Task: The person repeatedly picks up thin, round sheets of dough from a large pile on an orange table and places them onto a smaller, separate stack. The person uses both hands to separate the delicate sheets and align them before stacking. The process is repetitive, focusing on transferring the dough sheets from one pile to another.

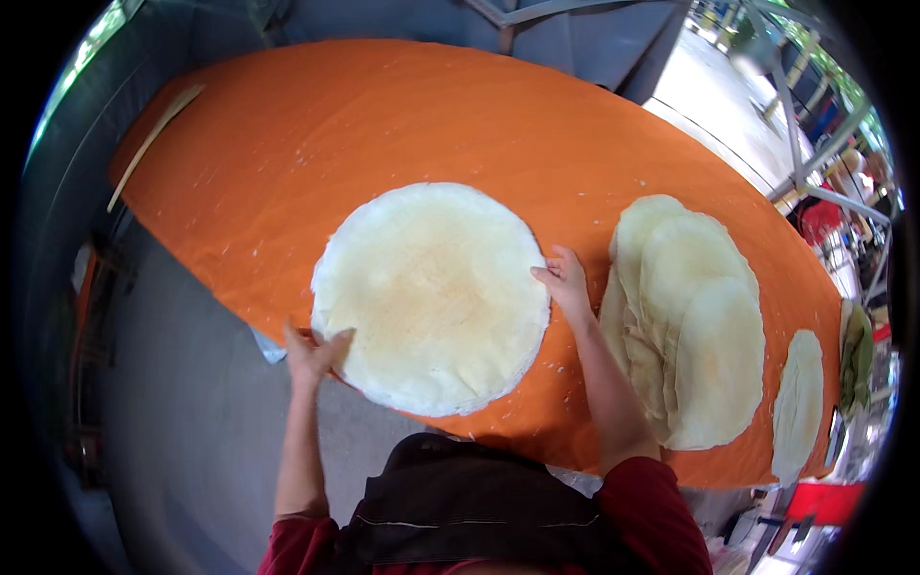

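Observation:
A large round stack of thin flatbreads (431, 295), pale with a light brown middle, lies before me at the near edge of an orange-covered table (402, 108). My left hand (314, 353) grips its lower left rim, thumb on top and fingers at the side. At the right rim my right hand (564, 280) pinches the edge between thumb and fingers. The undersides of both grips are hidden. Right of my right forearm lies a pile of overlapping flatbreads (719, 359), partly folded.
A thin wooden stick (154, 140) lies at the table's far left end. Another folded flatbread (798, 402) is near the right end, with green leaves (857, 359) beyond. Metal frame bars (787, 108) stand past the far right edge. Grey floor (194, 402) shows at left.

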Demonstrator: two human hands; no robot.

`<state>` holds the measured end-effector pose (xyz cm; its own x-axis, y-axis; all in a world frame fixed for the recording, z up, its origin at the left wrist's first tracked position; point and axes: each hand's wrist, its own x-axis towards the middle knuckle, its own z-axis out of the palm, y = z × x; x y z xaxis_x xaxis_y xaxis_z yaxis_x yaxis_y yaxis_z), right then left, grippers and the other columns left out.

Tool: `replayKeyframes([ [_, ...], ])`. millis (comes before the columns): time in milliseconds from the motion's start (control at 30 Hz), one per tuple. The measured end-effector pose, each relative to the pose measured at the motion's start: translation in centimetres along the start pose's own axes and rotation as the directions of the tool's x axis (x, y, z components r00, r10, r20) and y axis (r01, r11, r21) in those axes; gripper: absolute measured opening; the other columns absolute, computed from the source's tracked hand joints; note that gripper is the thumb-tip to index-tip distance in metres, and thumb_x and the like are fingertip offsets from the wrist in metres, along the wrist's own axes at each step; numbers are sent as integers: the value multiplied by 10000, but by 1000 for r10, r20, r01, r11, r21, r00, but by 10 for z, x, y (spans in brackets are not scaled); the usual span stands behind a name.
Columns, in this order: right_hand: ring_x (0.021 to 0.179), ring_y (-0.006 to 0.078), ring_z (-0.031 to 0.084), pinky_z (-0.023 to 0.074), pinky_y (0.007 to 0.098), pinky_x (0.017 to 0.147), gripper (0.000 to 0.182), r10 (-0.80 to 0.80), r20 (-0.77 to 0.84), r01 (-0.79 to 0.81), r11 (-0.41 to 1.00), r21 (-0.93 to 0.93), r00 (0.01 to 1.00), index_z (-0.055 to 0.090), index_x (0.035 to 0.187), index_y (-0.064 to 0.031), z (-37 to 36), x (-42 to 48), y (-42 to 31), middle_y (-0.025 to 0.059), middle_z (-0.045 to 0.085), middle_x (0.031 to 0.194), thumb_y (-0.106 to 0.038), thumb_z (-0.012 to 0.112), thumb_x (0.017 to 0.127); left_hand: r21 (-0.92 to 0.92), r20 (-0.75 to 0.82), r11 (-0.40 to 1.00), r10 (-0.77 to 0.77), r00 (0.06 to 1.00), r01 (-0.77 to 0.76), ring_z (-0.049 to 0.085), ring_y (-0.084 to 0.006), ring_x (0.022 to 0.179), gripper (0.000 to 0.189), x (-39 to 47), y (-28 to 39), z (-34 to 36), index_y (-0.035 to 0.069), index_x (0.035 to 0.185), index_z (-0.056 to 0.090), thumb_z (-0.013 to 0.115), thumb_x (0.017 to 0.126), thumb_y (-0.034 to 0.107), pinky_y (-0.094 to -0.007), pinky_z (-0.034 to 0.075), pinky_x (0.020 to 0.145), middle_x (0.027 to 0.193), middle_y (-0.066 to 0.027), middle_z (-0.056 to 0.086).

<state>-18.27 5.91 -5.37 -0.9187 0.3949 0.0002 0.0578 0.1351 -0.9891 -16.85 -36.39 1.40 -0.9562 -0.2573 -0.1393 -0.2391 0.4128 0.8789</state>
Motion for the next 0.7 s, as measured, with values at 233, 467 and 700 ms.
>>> replayKeyframes([
  [233,1170,279,444,370,334,944,867,101,-118,-89,991,101,988,198,1356,16,44,-59,3,209,399,1308,-422,646,756,-295,262,955,122,957,-41,509,-184,988,625,120,-2,5,13,1308,303,628,799,172,-267,433,815,1163,-128,470],
  [467,1258,304,331,266,360,1029,856,110,-113,-98,990,104,988,204,1361,1,17,-71,-37,181,313,1375,-474,596,767,-71,578,982,183,795,-175,540,-167,878,449,160,-6,16,9,1188,387,527,762,-10,-271,467,727,1023,-104,520],
  [700,1288,328,260,243,357,1043,851,84,-131,-88,996,-23,988,154,1365,13,24,-119,-45,217,248,1391,-440,583,785,48,672,983,99,734,-176,433,-295,1153,1065,202,54,82,36,1370,183,776,561,393,-412,371,945,1295,-168,358],
])
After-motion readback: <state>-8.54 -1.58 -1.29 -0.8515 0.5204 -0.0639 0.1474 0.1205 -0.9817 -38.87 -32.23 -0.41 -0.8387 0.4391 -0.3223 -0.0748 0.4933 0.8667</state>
